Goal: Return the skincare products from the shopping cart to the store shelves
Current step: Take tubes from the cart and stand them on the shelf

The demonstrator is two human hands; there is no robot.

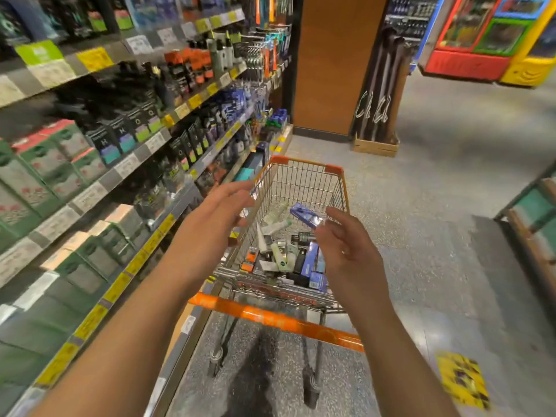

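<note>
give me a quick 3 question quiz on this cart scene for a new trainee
1. True or false: the left hand grips a product.
2. Which side of the cart are the shelves on? A) the person's left B) the person's right C) behind the person
3. Fill in: the cart's handle is coloured ____.

Key
1. False. Both the left hand and the right hand are above the cart with loose fingers and hold nothing.
2. A. The shelves run along the person's left.
3. Orange. The products lie piled in the basket beyond it.
</note>
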